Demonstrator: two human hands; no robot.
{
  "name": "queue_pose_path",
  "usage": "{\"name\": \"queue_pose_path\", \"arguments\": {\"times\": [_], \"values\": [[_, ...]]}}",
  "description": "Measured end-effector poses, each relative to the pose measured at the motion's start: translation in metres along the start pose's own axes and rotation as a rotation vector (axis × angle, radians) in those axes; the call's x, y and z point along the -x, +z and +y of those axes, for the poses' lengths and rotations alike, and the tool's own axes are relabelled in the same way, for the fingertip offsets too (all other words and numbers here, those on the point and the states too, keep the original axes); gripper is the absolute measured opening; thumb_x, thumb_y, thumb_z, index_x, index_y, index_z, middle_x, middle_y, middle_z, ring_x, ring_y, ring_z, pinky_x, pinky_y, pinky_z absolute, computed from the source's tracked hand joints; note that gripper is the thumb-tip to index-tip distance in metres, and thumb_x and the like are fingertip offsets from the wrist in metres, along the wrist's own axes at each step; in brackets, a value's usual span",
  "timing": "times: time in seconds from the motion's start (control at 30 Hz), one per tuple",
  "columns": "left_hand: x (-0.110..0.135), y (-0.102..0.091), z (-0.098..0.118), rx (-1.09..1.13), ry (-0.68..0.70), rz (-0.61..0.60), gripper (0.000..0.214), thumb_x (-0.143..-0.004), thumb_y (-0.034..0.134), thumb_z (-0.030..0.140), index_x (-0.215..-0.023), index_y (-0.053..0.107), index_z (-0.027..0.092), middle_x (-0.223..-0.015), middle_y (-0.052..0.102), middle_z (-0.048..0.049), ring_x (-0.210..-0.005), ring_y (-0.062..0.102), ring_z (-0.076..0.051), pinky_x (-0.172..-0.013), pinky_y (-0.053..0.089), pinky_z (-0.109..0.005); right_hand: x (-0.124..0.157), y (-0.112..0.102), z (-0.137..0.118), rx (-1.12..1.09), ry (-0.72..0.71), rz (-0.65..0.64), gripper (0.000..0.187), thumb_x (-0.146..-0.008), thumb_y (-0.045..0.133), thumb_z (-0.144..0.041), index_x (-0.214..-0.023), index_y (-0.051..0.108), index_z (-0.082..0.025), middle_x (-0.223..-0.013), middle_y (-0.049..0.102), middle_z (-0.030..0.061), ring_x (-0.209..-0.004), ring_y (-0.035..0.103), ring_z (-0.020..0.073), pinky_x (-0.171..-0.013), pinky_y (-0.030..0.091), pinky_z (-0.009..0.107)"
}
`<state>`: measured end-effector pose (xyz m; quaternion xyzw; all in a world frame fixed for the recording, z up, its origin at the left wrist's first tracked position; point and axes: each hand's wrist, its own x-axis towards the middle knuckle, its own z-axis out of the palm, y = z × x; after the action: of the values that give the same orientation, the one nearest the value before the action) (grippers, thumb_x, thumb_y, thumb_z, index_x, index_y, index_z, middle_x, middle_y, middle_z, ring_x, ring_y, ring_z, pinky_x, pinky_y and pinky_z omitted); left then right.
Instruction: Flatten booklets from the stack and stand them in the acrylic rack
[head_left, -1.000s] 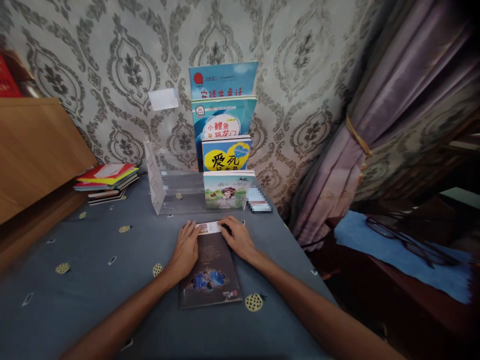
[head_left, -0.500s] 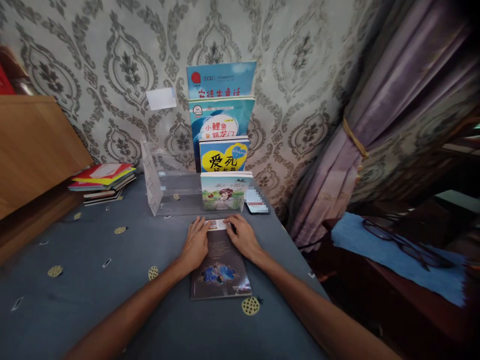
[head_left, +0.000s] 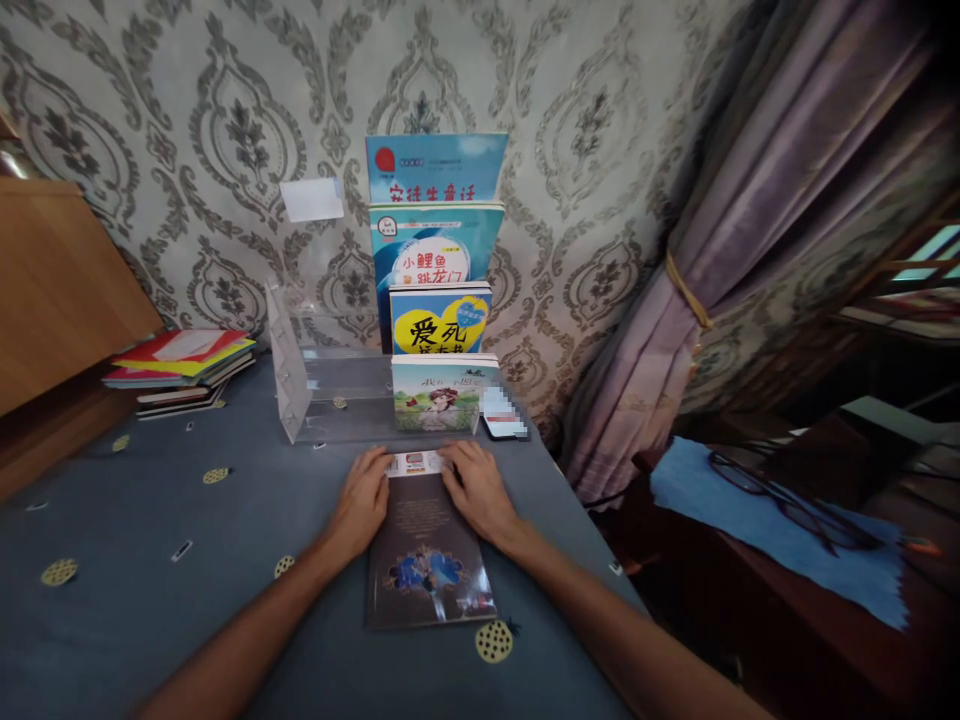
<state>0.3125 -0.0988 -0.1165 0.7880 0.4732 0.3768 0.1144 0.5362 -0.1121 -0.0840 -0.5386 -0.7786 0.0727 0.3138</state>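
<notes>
A dark book with a blue picture and a white strip at its far end lies on the blue patterned cloth. My left hand is at its far left edge, fingers bent against the corner. Against the far right corner sits my right hand, fingers curled at the edge. The fingers' undersides are hidden. Just beyond stands a clear acrylic rack. On its right side, several books rise in steps, the front one a green book with a drawn figure.
A phone lies right of the rack. To the left are a stack of books and folders and a wooden cabinet. Past the table's right edge, glasses rest on a blue cloth, below a purple curtain.
My fingers have moved outward from the top of the white strip to the book's side edges, so more of the strip shows. The view has shifted slightly.
</notes>
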Motion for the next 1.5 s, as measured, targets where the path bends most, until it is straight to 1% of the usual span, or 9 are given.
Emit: {"name": "queue_pose_path", "arguments": {"times": [0.17,0.23,0.33,0.5,0.63,0.8,1.0,1.3,1.5], "values": [[0.003,0.001,0.007,-0.074,0.066,0.005,0.039,-0.095,0.037,0.014,-0.124,0.063,0.020,-0.133,0.061,-0.0108,-0.127,0.053,-0.024,-0.111,0.043,-0.051,-0.011,0.005,-0.028,0.031,-0.244,-0.136,0.030,-0.098,0.049,-0.018,-0.124,0.064,-0.021,-0.130,0.065,0.0129,-0.123,0.057,0.0268,-0.109,0.037,0.051],[0.003,0.001,0.007,-0.091,0.075,0.003,0.041,-0.094,0.037,0.012,-0.126,0.061,0.019,-0.131,0.063,-0.0110,-0.124,0.055,-0.024,-0.110,0.044,-0.051,-0.015,0.010,-0.033,0.038,-0.277,-0.181,0.035,-0.100,0.045,-0.021,-0.132,0.059,-0.018,-0.134,0.064,0.0153,-0.127,0.056,0.0275,-0.112,0.035,0.053],[0.003,0.000,0.008,-0.130,0.074,-0.012,0.042,-0.094,0.038,0.012,-0.128,0.060,0.020,-0.131,0.063,-0.0109,-0.124,0.055,-0.025,-0.110,0.044,-0.051,-0.016,0.018,-0.033,0.032,-0.293,-0.222,0.040,-0.102,0.040,-0.022,-0.139,0.053,-0.016,-0.139,0.060,0.0180,-0.132,0.054,0.0267,-0.113,0.038,0.051],[0.003,-0.003,0.011,-0.193,0.056,-0.062,0.042,-0.094,0.039,0.012,-0.128,0.060,0.020,-0.134,0.062,-0.0108,-0.126,0.055,-0.025,-0.109,0.044,-0.049,-0.012,0.018,-0.029,0.005,-0.279,-0.244,0.043,-0.099,0.043,-0.018,-0.142,0.050,-0.013,-0.142,0.057,0.0186,-0.138,0.048,0.0269,-0.115,0.038,0.050],[0.002,-0.005,0.014,-0.237,0.069,-0.081,0.042,-0.094,0.037,0.011,-0.129,0.059,0.018,-0.134,0.062,-0.0120,-0.125,0.055,-0.025,-0.108,0.045,-0.048,-0.008,0.013,-0.028,0.024,-0.265,-0.255,0.044,-0.100,0.044,-0.021,-0.143,0.049,-0.017,-0.145,0.056,0.0162,-0.140,0.047,0.0257,-0.116,0.037,0.049],[0.002,-0.006,0.016,-0.265,0.063,-0.097,0.041,-0.094,0.039,0.011,-0.130,0.058,0.018,-0.135,0.061,-0.0118,-0.127,0.055,-0.026,-0.107,0.045,-0.047,-0.003,0.010,-0.022,0.011,-0.226,-0.174,0.040,-0.098,0.045,-0.018,-0.137,0.055,-0.018,-0.138,0.062,0.0149,-0.135,0.051,0.0265,-0.114,0.039,0.051],[0.002,-0.008,0.018,-0.322,0.076,-0.118,0.041,-0.095,0.038,0.012,-0.130,0.058,0.016,-0.138,0.061,-0.0127,-0.129,0.055,-0.027,-0.107,0.046,-0.048,0.003,0.005,-0.010,0.009,-0.113,-0.095,0.035,-0.096,0.045,-0.013,-0.126,0.063,-0.019,-0.130,0.068,0.0128,-0.130,0.057,0.0265,-0.110,0.043,0.049],[0.001,-0.012,0.023,-0.422,0.097,-0.158,0.039,-0.096,0.039,0.012,-0.129,0.060,0.014,-0.139,0.061,-0.0132,-0.133,0.054,-0.024,-0.109,0.046,-0.044,0.006,0.001,-0.005,-0.032,-0.030,-0.093,0.034,-0.096,0.044,-0.014,-0.122,0.065,-0.019,-0.130,0.068,0.0120,-0.132,0.055,0.0270,-0.109,0.044,0.051],[-0.001,-0.016,0.029,-0.445,0.081,-0.195,0.040,-0.096,0.038,0.012,-0.130,0.060,0.014,-0.140,0.061,-0.0123,-0.134,0.053,-0.025,-0.109,0.045,-0.045,0.008,0.002,-0.003,-0.051,-0.047,-0.084,0.034,-0.096,0.045,-0.016,-0.123,0.065,-0.021,-0.130,0.068,0.0115,-0.133,0.055,0.0257,-0.110,0.043,0.050]]}}
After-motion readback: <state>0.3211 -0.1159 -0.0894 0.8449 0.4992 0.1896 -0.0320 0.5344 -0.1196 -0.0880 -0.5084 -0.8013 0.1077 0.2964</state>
